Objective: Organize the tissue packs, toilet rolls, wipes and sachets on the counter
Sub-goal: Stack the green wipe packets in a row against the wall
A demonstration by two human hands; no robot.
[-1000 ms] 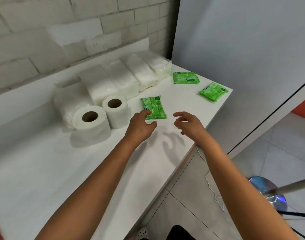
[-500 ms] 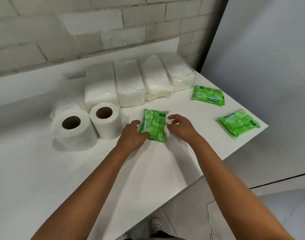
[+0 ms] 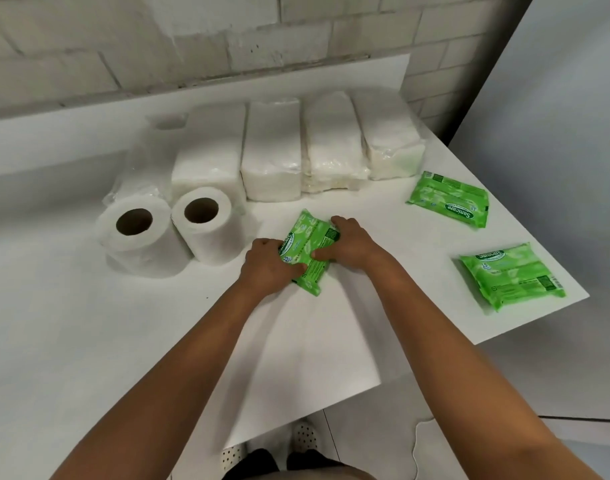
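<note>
Now I am seeing both hands clamping tighter than before, left grip (image 3: 268,268) and right grip (image 3: 353,245) grasping the green wipes pack (image 3: 307,252) on the counter (image 3: 88,341).

Wall, floor and shoes

A pale brick wall (image 3: 227,32) stands at the far side. A smooth grey panel (image 3: 566,116) is on the right. Near the bottom, two white dotted shoes (image 3: 303,436) stand on the tiled floor (image 3: 469,445).

We saw glossy green plastic wipes pack (image 3: 308,251), matt white counter (image 3: 88,341), soft paper toilet rolls (image 3: 206,230), rough painted brick wall (image 3: 192,36).
</note>
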